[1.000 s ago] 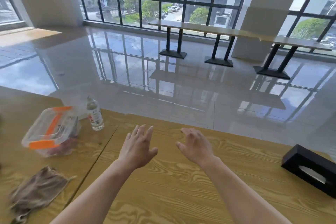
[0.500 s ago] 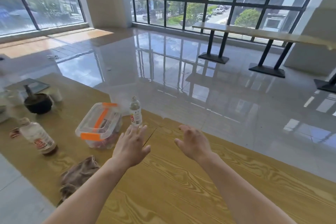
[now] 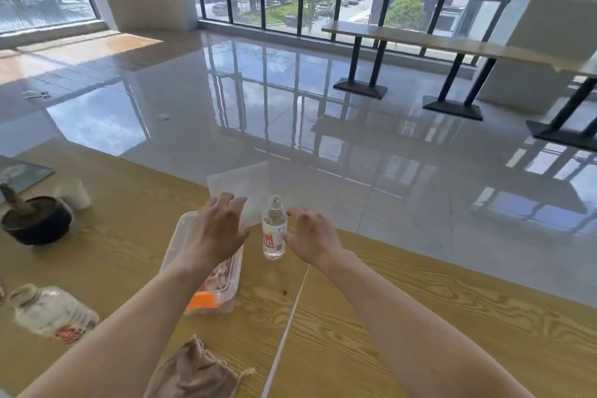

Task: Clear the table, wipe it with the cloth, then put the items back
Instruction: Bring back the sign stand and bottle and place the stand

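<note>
A small clear bottle (image 3: 274,233) with a red label stands upright near the far edge of the wooden table (image 3: 420,317). Just to its right hovers my right hand (image 3: 311,237), fingers spread and empty, a small gap from the bottle. My left hand (image 3: 218,229) is spread above a clear plastic box with orange clips (image 3: 206,287), hiding its far half. A crumpled brown cloth (image 3: 193,371) lies at the near edge between my forearms. Both hands hold nothing.
At the left stand a black bowl with a pestle (image 3: 35,220), a white cup (image 3: 72,192) and a lying plastic jar (image 3: 51,313). A thin sheet (image 3: 239,184) sits at the far edge behind the bottle. A seam (image 3: 287,320) joins two tabletops. Beyond is glossy floor.
My view has swung left, bringing the bowl, cup and jar into sight. Both hands moved forward, the left over the plastic box and the right up beside the bottle.
</note>
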`<action>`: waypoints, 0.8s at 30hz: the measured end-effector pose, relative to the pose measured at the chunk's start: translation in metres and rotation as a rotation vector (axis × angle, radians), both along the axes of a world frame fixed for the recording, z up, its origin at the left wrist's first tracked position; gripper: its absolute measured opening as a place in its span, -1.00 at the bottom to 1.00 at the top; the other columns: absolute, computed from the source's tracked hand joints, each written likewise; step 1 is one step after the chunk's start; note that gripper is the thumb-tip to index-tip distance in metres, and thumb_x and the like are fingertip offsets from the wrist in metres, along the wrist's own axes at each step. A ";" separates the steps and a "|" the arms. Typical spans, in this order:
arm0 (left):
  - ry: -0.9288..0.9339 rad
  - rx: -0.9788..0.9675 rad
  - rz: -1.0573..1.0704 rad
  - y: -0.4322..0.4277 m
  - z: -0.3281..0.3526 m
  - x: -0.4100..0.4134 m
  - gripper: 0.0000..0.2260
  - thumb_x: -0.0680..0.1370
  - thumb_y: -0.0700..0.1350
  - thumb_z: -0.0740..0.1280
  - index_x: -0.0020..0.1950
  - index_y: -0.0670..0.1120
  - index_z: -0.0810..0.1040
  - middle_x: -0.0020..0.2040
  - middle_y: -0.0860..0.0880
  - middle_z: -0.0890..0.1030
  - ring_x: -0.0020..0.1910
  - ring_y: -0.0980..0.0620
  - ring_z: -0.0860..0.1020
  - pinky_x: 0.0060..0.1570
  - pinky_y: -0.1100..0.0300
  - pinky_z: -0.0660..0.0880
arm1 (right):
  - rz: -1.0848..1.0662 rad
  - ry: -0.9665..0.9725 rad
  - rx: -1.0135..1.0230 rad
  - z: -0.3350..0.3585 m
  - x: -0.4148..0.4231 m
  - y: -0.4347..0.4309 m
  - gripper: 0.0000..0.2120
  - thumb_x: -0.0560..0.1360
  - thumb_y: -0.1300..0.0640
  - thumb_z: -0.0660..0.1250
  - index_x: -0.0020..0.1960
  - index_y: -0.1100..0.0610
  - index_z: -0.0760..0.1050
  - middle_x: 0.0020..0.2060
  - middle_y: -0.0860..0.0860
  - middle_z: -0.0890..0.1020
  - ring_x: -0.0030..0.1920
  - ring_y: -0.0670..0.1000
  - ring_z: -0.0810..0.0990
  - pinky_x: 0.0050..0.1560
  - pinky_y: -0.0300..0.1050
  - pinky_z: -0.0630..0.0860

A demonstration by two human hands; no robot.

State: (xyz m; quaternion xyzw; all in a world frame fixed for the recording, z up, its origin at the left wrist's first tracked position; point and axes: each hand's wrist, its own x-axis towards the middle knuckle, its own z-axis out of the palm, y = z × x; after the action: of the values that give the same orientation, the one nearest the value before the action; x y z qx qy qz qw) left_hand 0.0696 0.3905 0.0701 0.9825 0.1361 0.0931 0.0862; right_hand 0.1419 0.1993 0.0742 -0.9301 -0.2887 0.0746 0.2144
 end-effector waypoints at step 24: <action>0.174 0.176 0.025 0.090 -0.039 0.144 -0.88 0.55 -0.28 0.26 0.00 -0.13 0.56 -0.05 -0.14 0.58 -0.11 -0.17 0.60 -0.26 0.06 0.44 | 0.054 0.013 -0.088 -0.032 0.071 0.061 -0.86 0.61 0.18 0.27 0.12 0.22 0.47 -0.01 0.15 0.56 0.00 0.23 0.56 -0.14 -0.01 0.36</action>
State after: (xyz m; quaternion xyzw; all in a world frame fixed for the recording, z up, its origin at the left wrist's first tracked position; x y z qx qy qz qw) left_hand 0.2131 0.4807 0.0313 0.9889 0.1466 0.0202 -0.0135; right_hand 0.2127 0.2599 0.0424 -0.9300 -0.3088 0.0992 0.1731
